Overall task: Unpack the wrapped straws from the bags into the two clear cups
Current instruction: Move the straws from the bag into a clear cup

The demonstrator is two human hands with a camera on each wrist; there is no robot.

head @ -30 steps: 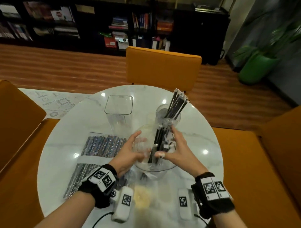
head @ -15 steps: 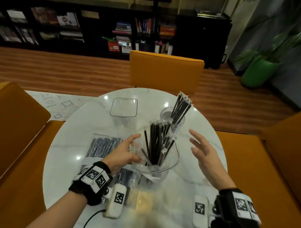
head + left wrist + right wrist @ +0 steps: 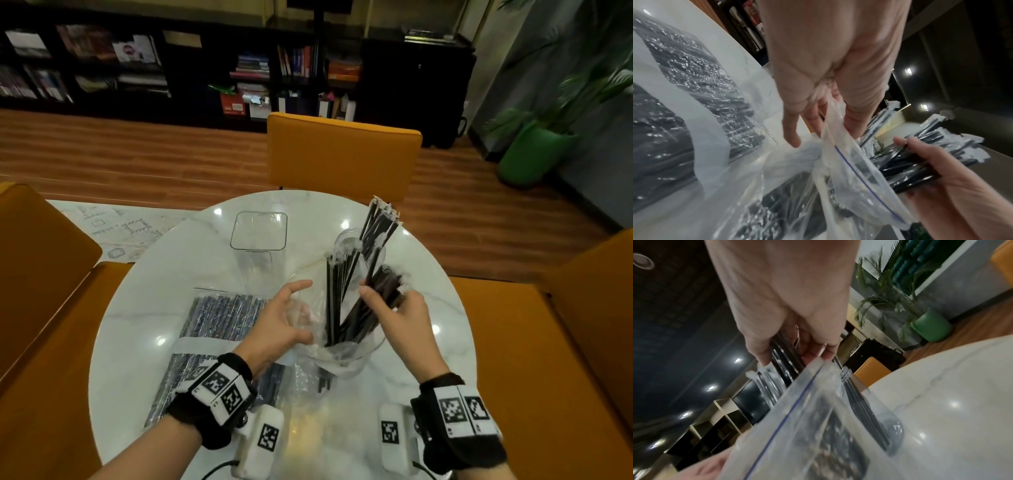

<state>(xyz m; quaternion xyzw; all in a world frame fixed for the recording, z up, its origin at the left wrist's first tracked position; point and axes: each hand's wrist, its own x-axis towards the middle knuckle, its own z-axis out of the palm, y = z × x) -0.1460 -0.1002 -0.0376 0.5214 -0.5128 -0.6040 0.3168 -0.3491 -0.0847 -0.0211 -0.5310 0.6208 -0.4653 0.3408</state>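
An open clear zip bag [image 3: 342, 353] stands at the table's middle front with black wrapped straws [image 3: 334, 294] upright in it. My left hand [image 3: 291, 315] pinches the bag's left rim [image 3: 830, 129] between thumb and fingers. My right hand [image 3: 383, 301] grips a slanted bundle of those straws [image 3: 373, 308], also seen in the right wrist view [image 3: 785, 360]. Behind the bag, a round clear cup [image 3: 346, 240] holds several wrapped straws [image 3: 380, 222]. A square clear cup [image 3: 258, 233] to its left is empty.
A sealed bag of straws [image 3: 219, 315] lies flat on the white marble table [image 3: 144, 308], left of the open bag and partly under my left wrist. Orange chairs [image 3: 342, 154] ring the table. A green plant pot [image 3: 527, 154] stands far right.
My right hand, open and drawn back to the right half a second ago, has come back in and closed on a bundle of straws. The left hand has stayed at the bag's rim.
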